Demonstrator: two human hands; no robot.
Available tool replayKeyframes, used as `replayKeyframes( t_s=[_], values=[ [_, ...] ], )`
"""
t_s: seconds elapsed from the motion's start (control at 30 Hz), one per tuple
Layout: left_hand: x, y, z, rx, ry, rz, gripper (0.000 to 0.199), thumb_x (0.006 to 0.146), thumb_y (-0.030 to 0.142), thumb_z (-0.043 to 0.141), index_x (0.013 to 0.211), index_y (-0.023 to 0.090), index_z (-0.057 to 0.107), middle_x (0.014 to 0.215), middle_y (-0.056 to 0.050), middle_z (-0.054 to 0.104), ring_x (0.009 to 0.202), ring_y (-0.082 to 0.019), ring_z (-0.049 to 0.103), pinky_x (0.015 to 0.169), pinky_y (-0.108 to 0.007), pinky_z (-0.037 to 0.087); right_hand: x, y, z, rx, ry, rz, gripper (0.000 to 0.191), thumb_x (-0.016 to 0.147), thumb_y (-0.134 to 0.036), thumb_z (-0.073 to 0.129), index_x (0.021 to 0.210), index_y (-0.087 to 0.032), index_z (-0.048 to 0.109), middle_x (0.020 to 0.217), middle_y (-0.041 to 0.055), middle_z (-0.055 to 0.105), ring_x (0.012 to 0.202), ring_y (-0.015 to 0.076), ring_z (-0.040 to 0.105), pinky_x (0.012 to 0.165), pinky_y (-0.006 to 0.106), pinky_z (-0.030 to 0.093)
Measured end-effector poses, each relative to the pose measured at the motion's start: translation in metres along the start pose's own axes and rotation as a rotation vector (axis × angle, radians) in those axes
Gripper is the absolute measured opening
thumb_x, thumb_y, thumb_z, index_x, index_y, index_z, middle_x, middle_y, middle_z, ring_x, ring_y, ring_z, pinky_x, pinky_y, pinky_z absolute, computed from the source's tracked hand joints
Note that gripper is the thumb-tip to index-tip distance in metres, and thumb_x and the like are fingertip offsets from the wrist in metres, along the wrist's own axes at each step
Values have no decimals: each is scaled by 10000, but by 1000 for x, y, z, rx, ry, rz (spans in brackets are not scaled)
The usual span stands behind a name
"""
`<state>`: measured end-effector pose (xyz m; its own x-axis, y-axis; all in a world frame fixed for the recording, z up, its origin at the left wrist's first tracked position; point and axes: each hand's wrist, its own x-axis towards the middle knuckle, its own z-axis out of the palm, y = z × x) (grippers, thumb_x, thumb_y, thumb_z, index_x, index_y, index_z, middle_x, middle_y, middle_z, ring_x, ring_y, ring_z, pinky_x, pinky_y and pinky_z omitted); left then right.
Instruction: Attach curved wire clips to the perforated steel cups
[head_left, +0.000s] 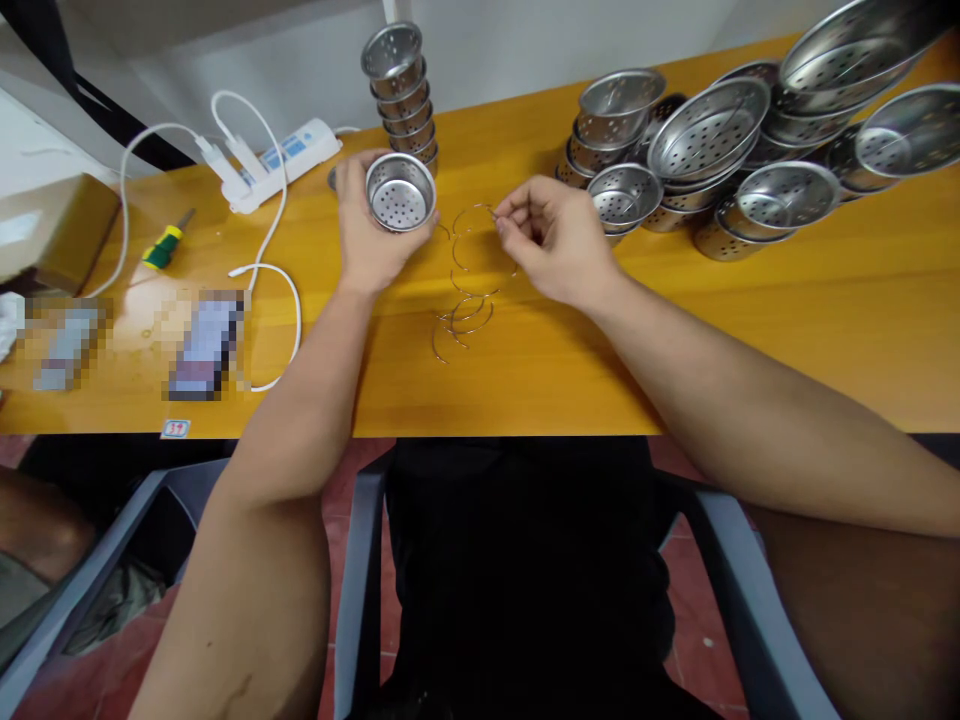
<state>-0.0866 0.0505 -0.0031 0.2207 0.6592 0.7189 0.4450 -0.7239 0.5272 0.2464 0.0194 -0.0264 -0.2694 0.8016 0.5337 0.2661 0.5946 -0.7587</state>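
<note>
My left hand (369, 235) is wrapped round a perforated metal cup (401, 193), its open top facing up. To the right, my right hand (551, 235) pinches the end of a thin curved wire (472, 208) between thumb and fingertips. Several more curved wires (469, 315) lie loosely on the yellow table (525, 385) between and below my hands. Behind the held cup rises a stack of similar metal cups (405, 100).
Several stacks of perforated metal cups (705, 140) crowd the back right. On the left are a power strip (289, 160) with white cables, a green and yellow screwdriver (163, 245), a phone (205, 345) and a cardboard box (67, 235). Another person's leg (37, 515) shows at lower left.
</note>
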Motion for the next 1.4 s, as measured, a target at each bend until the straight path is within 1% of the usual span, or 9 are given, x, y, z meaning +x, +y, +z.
replayKeyframes(
  t_s=[0.07,0.2,0.4,0.5,0.7,0.9,1.03,1.27,1.4],
  values=[
    [2,5,16,30,84,0,795,904,703,1149,1484,481,652,1532,-75,773,1596,-420,699,1404,-714,625,0,-3,-1,23,14,2,562,1176,-896,908,1180,-342,819,917,61,736,770,297,688,712,501,654],
    [-3,12,51,-66,31,-41,849,812,674,1196,1425,429,663,1561,-86,775,1579,-430,742,1410,-696,650,1,-19,-3,72,64,-4,723,1099,-1085,848,1119,-367,767,815,16,647,687,251,524,638,466,480],
    [-17,8,87,-133,66,-60,921,899,675,1167,1545,395,572,1471,-54,803,1356,-348,876,1278,-597,755,3,-40,-5,113,174,5,748,1052,-1103,868,1013,-376,697,773,5,588,657,249,432,648,477,353],
    [-19,3,96,-154,81,-49,968,965,655,1140,1668,438,510,1560,-62,773,1435,-348,878,1311,-574,758,2,-48,-6,82,204,34,727,1060,-1082,848,1002,-384,650,796,21,608,692,277,470,663,489,374],
    [-25,6,98,-120,-39,-29,1090,1092,677,1021,1890,535,293,1693,-98,705,1631,-390,808,1434,-635,703,-2,-62,-8,11,200,71,669,1090,-1018,843,1018,-386,637,853,46,656,735,296,546,706,519,464],
    [-30,4,98,-118,-85,-25,967,1133,776,939,1850,477,364,1653,-102,718,1600,-376,821,1431,-632,707,-3,-53,-9,6,168,58,664,1102,-1026,854,1118,-378,713,865,55,702,767,298,580,726,539,572],
    [-30,-2,98,-103,-72,-20,1070,1102,789,967,1890,494,306,1749,-111,661,1691,-409,759,1494,-656,654,-3,-49,-11,30,143,33,606,1138,-947,897,1148,-364,734,805,22,645,746,277,562,735,519,576],
    [-28,-10,90,-54,-51,-14,981,950,742,1136,1706,431,593,1638,-94,711,1621,-444,756,1466,-699,649,1,-51,-13,8,162,28,691,1112,-1057,813,1161,-372,737,752,10,591,671,270,483,692,516,475],
    [-29,-9,89,-53,-44,-40,967,927,787,1146,1640,405,618,1560,-86,765,1503,-407,807,1420,-677,673,-2,-55,-10,28,136,38,743,1087,-1111,799,1172,-375,738,753,16,587,679,280,499,694,519,489]
  ],
)
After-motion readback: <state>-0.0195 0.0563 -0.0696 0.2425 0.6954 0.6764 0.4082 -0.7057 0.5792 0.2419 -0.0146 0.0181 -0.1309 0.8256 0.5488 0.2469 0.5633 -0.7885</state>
